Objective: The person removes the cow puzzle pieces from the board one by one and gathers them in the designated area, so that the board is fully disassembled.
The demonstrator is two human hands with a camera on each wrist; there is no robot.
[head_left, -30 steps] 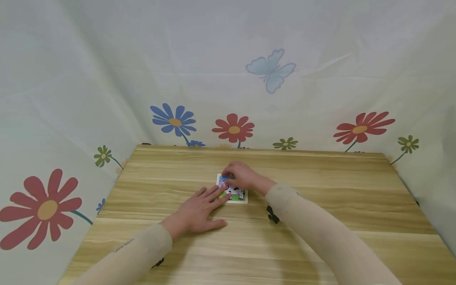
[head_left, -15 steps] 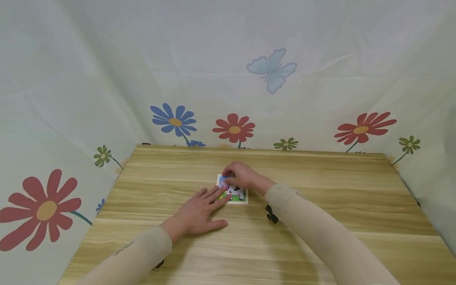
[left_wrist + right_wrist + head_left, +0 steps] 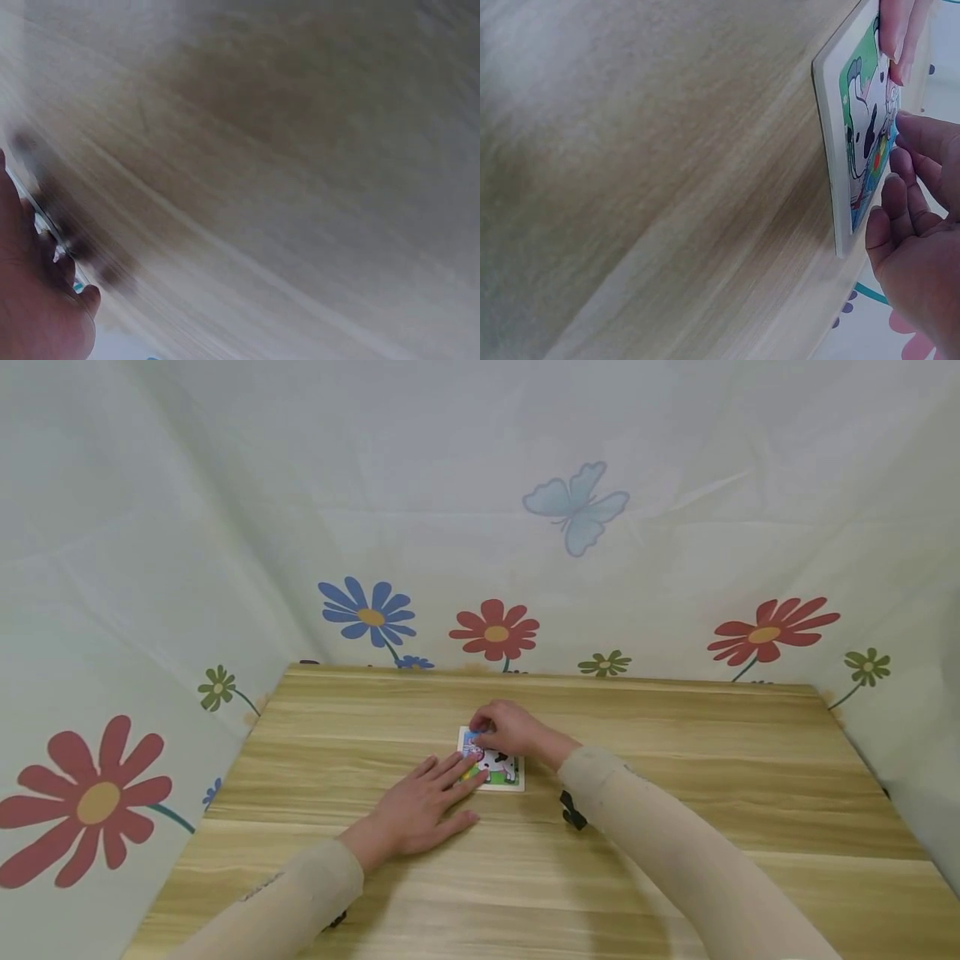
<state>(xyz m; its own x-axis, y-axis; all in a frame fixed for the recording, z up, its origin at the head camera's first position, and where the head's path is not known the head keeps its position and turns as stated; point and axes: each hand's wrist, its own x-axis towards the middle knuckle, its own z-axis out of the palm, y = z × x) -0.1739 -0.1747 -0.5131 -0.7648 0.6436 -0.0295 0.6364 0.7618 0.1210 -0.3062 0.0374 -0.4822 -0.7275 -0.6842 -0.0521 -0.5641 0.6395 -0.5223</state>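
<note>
A small square cow picture puzzle (image 3: 501,770) with a pale raised frame lies on the wooden table. My left hand (image 3: 416,808) lies flat, its straight fingertips resting on the puzzle's left part and its thumb spread on the table. From the far side my right hand (image 3: 512,729) reaches over the puzzle's top edge, thumb and forefinger pinching a blue puzzle piece (image 3: 897,138) at the blue part of the picture. Its other fingers are curled beside the frame in the right wrist view. The left wrist view shows mostly table, with part of the left hand (image 3: 41,300) at the lower left.
The wood-grain table (image 3: 675,760) spreads around the puzzle. A white curtain (image 3: 420,485) printed with flowers and a butterfly hangs behind it and at both sides. Black straps (image 3: 573,810) show under the beige sleeves (image 3: 660,843).
Both hands keep nearly the same place at the puzzle. The left thumb has shifted slightly, and the whole head view has drifted a little.
</note>
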